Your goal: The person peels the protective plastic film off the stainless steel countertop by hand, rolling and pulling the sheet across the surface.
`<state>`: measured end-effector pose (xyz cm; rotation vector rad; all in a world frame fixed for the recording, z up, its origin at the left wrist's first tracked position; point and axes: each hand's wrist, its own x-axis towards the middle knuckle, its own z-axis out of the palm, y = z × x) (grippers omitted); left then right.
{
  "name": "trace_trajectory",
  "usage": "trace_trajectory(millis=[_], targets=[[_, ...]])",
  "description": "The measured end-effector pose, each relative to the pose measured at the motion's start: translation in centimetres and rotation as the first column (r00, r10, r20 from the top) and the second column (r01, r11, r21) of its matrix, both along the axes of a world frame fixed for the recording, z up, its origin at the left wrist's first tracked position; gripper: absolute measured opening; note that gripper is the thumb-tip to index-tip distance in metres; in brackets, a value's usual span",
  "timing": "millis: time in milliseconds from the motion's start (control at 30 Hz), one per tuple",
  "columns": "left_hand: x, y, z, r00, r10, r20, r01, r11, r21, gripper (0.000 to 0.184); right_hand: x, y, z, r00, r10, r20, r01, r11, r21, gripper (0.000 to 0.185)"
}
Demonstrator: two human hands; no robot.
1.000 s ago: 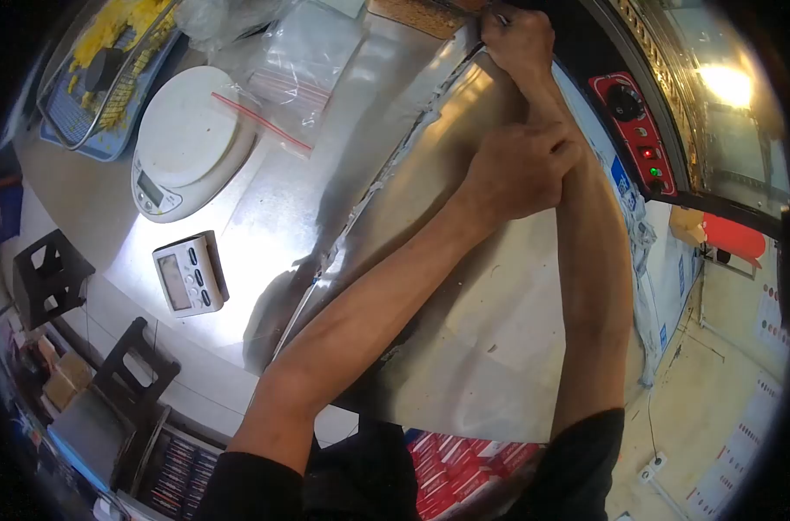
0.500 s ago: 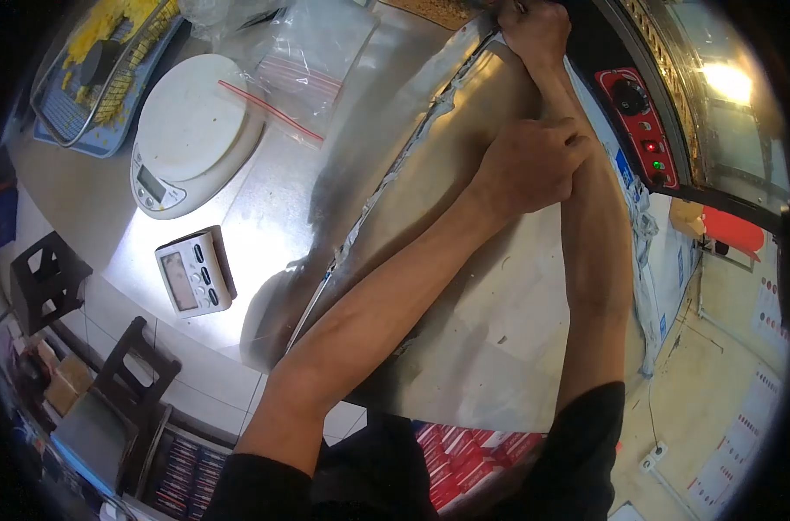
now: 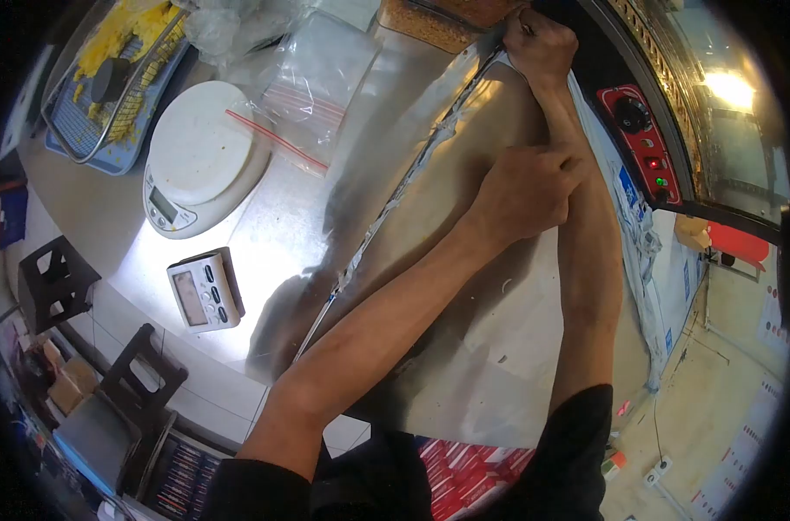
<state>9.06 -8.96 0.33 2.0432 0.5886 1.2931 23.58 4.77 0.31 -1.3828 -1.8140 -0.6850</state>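
Note:
My left hand [image 3: 527, 193] is closed in a fist over the metal tabletop [image 3: 473, 347], with its knuckles against or just over my right forearm. Whatever its curled fingers may hold is hidden. Farther off, my right hand [image 3: 541, 48] is also closed, beside the top end of a ragged silver seam [image 3: 386, 204] that crosses the tabletop. I cannot make out what is in its fingers. Close to that hand are a tray with brown crumbs [image 3: 429, 28] and a black appliance with a red control panel [image 3: 645, 143].
To the left stand a white kitchen scale [image 3: 199, 143], a digital timer [image 3: 202, 293] and clear zip bags [image 3: 321, 78]. Behind the scale is a blue basket [image 3: 130, 161] with yellow crumbs. Dark stools [image 3: 143, 369] stand on the floor, and red packages [image 3: 469, 473] show below the table edge.
The camera view has tilted slightly, so the scene sits lower in the frame. Both hands stay closed and in nearly the same places over the table.

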Motion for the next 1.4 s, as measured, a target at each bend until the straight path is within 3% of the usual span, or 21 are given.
trace_trajectory(millis=[133,200,400,533,600,700,767,833,867,900,933,967,1033,1100,1167,1233,1300,1333,1400], targets=[[-0.2,0.2,0.0,1.000,-0.005,-0.003,0.005,1.000,-0.011,0.008,1.6,0.4,-0.8,0.996,-0.045,0.078,0.046,0.999,-0.018,0.018],[0.0,0.1,0.0,1.000,-0.017,-0.026,0.017,1.000,-0.007,0.008,1.5,0.6,-0.2,0.987,0.056,0.150,-0.063,0.997,0.042,0.022],[0.0,-0.1,-0.1,0.992,-0.042,-0.120,0.042,0.999,-0.008,0.008,2.7,1.2,-0.4,0.951,0.119,0.284,-0.142,0.988,0.061,0.015],[-0.3,-0.3,-0.5,0.995,-0.020,-0.100,0.020,1.000,-0.003,0.009,3.3,1.5,-0.9,0.952,0.115,0.285,-0.127,0.992,0.024,0.010],[-0.1,-0.4,-0.2,0.994,-0.015,-0.113,0.017,1.000,0.018,0.011,3.8,1.8,-0.6,0.923,0.195,0.332,-0.223,0.974,0.046,0.008],[-0.3,-0.2,0.3,0.995,-0.024,-0.100,0.033,0.996,0.088,0.013,3.8,1.7,-0.6,0.914,0.188,0.359,-0.217,0.975,0.042,0.009],[-0.4,-0.1,0.4,0.996,-0.006,-0.094,0.017,0.992,0.124,0.013,3.4,1.3,-1.0,0.913,0.094,0.397,-0.068,0.995,-0.078,0.011],[-0.3,0.3,0.6,0.996,0.048,-0.071,-0.039,0.992,0.122,0.014,0.9,-0.8,0.0,0.986,-0.103,0.133,0.134,0.957,-0.258,0.036],[-0.2,0.6,0.8,0.997,0.066,-0.044,-0.061,0.993,0.106,0.015,1.0,-0.3,-0.8,0.976,-0.061,0.210,0.136,0.921,-0.365,0.034],[-0.1,0.7,0.9,0.997,0.080,-0.011,-0.079,0.994,0.074,0.016,0.5,-1.0,0.0,0.962,-0.043,0.270,0.161,0.887,-0.433,0.019],[0.0,1.0,0.9,0.995,0.098,0.019,-0.099,0.994,0.042,0.017,-0.8,-2.6,1.7,0.973,-0.077,0.218,0.164,0.893,-0.420,0.021],[0.2,1.1,0.7,0.994,0.103,0.042,-0.104,0.995,0.005,0.018,-1.7,-3.5,2.0,0.999,-0.009,-0.035,-0.004,0.934,-0.356,0.023],[-0.2,1.1,-0.4,0.997,0.072,-0.036,-0.074,0.996,-0.047,0.019,-3.1,-8.8,6.4,0.995,-0.084,-0.053,0.056,0.913,-0.403,0.028],[-0.4,0.7,0.9,0.993,-0.025,-0.114,0.048,0.979,0.200,0.017,-1.3,-14.0,8.2,0.995,-0.029,-0.094,0.004,0.967,-0.256,0.038],[0.5,0.4,2.3,0.982,0.015,-0.187,0.028,0.974,0.225,0.019,3.6,-20.8,9.0,0.955,-0.258,-0.147,0.143,0.834,-0.533,0.048],[2.0,0.4,3.4,0.968,0.076,-0.239,-0.013,0.967,0.254,0.024,8.0,-26.7,7.1,0.870,-0.485,0.086,0.452,0.718,-0.529,0.049],[4.4,0.3,4.1,0.931,0.077,-0.356,0.035,0.954,0.298,0.048,10.8,-31.3,3.8,0.869,-0.486,-0.097,0.350,0.740,-0.575,0.041],[6.0,0.2,4.5,0.931,0.080,-0.356,0.029,0.956,0.292,0.048,10.9,-31.9,3.0,0.871,-0.482,-0.092,0.347,0.738,-0.579,0.041],[9.5,0.3,5.1,0.864,-0.004,-0.503,0.255,0.866,0.431,0.055,10.4,-32.8,1.8,0.802,-0.531,-0.273,0.270,0.730,-0.628,0.035]])
